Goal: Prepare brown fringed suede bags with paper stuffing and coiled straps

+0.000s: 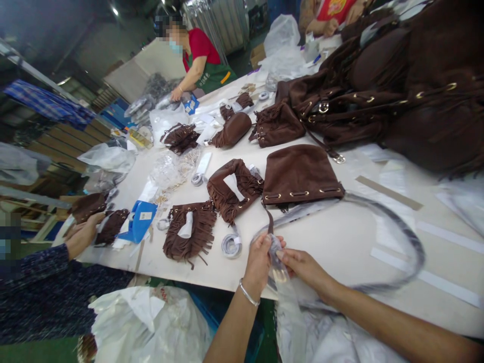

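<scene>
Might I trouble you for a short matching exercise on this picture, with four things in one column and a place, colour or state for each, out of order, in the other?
Things
1. Left hand
2. Long strap
3. Smooth brown bag nearest the left hand
4. Apron

Descriptions
A. Green
B. Looped on the table
C. Has a silver bracelet at the wrist
D. Shows a row of gold-coloured eyelets

Right pairs: 1-C, 2-B, 3-D, 4-A
</scene>
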